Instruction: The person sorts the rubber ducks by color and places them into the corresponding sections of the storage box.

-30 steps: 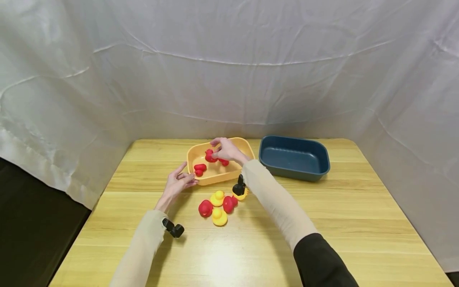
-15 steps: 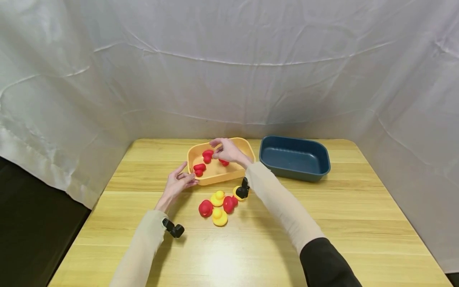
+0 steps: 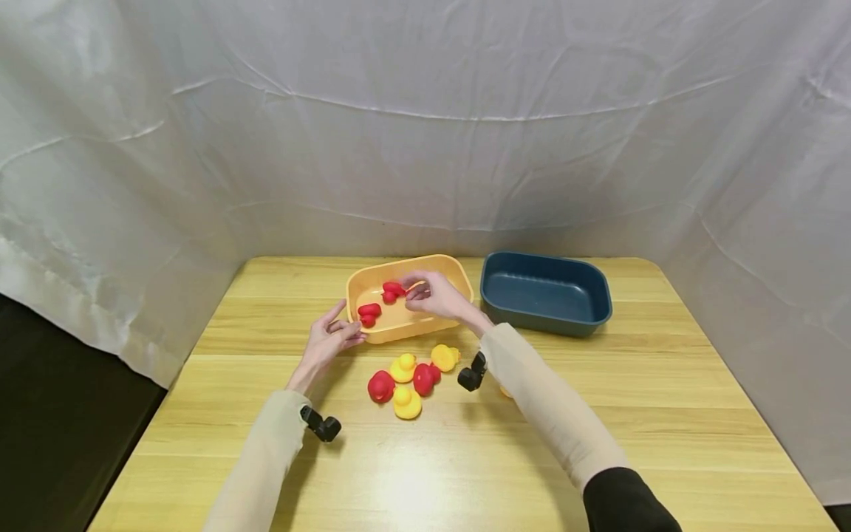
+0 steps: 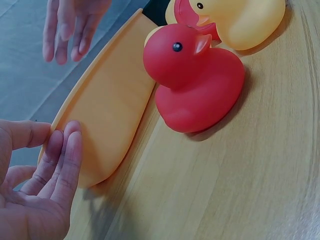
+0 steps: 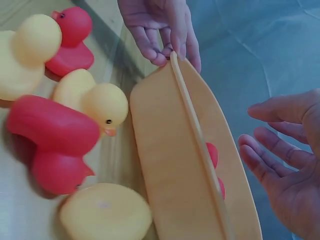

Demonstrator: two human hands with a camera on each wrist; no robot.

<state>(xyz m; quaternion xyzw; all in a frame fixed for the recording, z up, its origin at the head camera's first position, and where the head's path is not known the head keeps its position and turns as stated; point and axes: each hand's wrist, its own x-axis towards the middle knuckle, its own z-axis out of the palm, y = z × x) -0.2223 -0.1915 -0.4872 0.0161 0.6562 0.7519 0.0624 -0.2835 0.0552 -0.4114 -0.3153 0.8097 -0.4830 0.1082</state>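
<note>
An orange tub point(image 3: 459, 284) stands mid-table with two red ducks point(image 3: 369, 312) point(image 3: 393, 290) lying in it. My right hand point(image 3: 419, 290) hovers over the tub's right part, fingers relaxed, holding nothing; the right wrist view shows the same hand point(image 5: 260, 145) open beside the tub wall point(image 5: 175, 165). My left hand point(image 3: 352, 332) rests straight fingers point(image 4: 65, 155) against the tub's near left corner point(image 4: 110, 120). In front of the tub stand a red duck point(image 3: 381, 386) point(image 4: 192, 75), a second red duck point(image 3: 424, 378) and three yellow ducks point(image 3: 402, 367) point(image 3: 406, 403) point(image 3: 444, 357).
A dark blue tub point(image 3: 601, 295) with nothing in it stands right of the orange one. White cloth hangs behind and beside the wooden table point(image 3: 665, 414). Black wrist cameras point(image 3: 321, 425) point(image 3: 472, 373) sit on both sleeves.
My right hand has let go of a red duck, which now lies in the orange tub, and has drawn back to the right. The left hand has stayed put.
</note>
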